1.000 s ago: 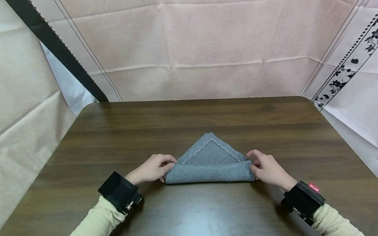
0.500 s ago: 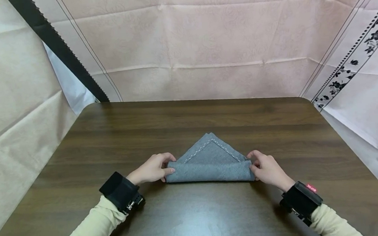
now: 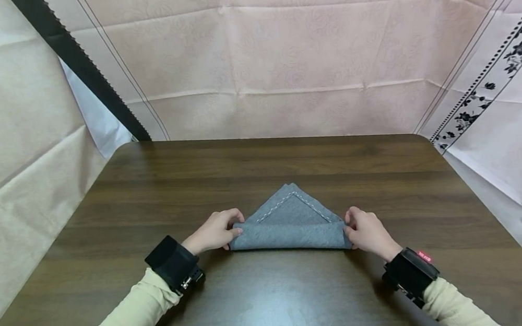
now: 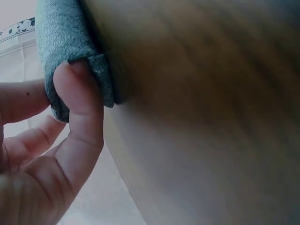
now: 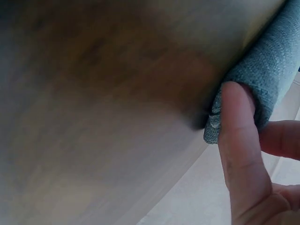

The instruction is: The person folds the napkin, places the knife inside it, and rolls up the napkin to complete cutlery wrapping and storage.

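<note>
A grey-blue cloth lies on the wooden table, its near part rolled into a flat band and its far part a triangle with white stitching pointing away. My left hand pinches the left end of the roll. In the left wrist view its thumb presses on the end of the rolled layers, with the fingers on the far side. At the opposite end my right hand pinches the roll, and the right wrist view has a digit against the layered end.
The brown wooden table has rounded far corners. Pale cloth sheets hang behind it and at both sides, one with a black band. Black wrist straps with cameras sit on both wrists.
The left thumb has shifted from the roll's top edge to its end, and the left wrist has moved slightly right. The right wrist has moved slightly inward. The cloth is nearly unchanged.
</note>
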Available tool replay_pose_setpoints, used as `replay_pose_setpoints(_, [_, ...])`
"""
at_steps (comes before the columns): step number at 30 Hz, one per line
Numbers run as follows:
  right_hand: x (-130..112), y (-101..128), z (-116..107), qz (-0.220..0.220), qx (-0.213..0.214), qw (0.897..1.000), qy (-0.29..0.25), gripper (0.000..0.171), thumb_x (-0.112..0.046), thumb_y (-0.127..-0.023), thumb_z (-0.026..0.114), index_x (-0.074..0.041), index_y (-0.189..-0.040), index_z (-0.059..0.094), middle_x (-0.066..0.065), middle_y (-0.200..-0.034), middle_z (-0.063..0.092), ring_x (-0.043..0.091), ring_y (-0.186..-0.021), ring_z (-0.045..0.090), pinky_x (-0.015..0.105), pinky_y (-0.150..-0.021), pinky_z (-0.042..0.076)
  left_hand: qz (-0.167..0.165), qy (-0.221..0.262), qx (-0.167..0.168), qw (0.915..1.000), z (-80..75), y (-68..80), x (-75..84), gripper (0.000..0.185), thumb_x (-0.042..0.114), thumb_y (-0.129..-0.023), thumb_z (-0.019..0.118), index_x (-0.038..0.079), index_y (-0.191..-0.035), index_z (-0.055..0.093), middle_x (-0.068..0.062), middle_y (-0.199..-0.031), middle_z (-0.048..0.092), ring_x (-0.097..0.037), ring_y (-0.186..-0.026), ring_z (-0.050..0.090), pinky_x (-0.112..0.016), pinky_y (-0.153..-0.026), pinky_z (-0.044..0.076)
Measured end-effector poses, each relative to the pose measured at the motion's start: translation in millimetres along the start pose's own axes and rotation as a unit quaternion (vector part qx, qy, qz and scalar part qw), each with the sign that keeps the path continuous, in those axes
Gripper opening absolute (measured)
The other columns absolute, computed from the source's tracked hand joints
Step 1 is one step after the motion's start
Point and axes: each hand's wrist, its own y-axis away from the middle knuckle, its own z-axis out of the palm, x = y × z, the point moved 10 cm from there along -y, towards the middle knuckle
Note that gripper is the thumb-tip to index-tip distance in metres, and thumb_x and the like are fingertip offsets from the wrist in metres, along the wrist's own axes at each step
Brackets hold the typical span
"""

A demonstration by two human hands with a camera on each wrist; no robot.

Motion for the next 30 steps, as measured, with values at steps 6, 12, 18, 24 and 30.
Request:
replay_pose_setpoints(6, [-2,-2,1,-0.002,0.004,1.0,0.024,0.006,0.003,-0.085,0.054,-0.001,-0.081,0.05,0.004,-0.061,0.051,0.014,-0.047,0.055,0.026,-0.047,0.047,-0.002,-0.029,-0.004,0.9996,1.4,-0.5,1.9,0.016,0.003,-0.089,0.056,-0.001,-0.104,0.056,-0.005,-0.06,0.047,-0.013,-0.041,0.05,-0.027,-0.042,0.044])
replay_pose_setpoints(12, [-3,-5,2,0.002,0.003,0.999,0.039,0.005,0.002,-0.084,0.054,0.0,-0.079,0.054,0.003,-0.059,0.051,0.014,-0.045,0.056,0.026,-0.046,0.046,-0.011,-0.046,-0.008,0.9988,2.4,-0.7,2.7,0.017,0.004,-0.089,0.056,-0.002,-0.105,0.056,-0.006,-0.06,0.047,-0.013,-0.041,0.051,-0.026,-0.041,0.044])
replay_pose_setpoints(18, [-5,-8,0,0.011,0.009,0.998,0.065,0.009,0.002,-0.083,0.053,-0.002,-0.074,0.055,0.002,-0.056,0.051,0.012,-0.043,0.056,0.026,-0.047,0.045,-0.021,-0.063,-0.007,0.9978,1.8,-3.8,1.9,0.013,0.003,-0.088,0.057,-0.002,-0.1,0.057,-0.004,-0.059,0.048,-0.011,-0.039,0.05,-0.024,-0.039,0.043])
replay_pose_setpoints(24, [-7,-11,-1,0.019,0.01,0.996,0.087,0.011,0.003,-0.08,0.053,-0.003,-0.071,0.056,0.002,-0.058,0.053,0.01,-0.04,0.055,0.026,-0.047,0.046,-0.01,-0.109,-0.004,0.994,1.1,-7.9,4.4,0.01,0.003,-0.087,0.059,0.0,-0.096,0.06,-0.005,-0.067,0.056,-0.012,-0.046,0.052,-0.026,-0.045,0.045])
replay_pose_setpoints(30, [-11,-13,-1,-0.003,0.023,0.989,0.146,0.011,0.002,-0.077,0.054,-0.005,-0.07,0.058,0.002,-0.06,0.054,0.009,-0.04,0.052,0.029,-0.047,0.044,-0.002,-0.205,0.032,0.9782,-2.5,-6.8,7.9,0.01,0.01,-0.084,0.065,0.008,-0.094,0.066,-0.004,-0.086,0.06,-0.015,-0.069,0.054,-0.031,-0.06,0.045])
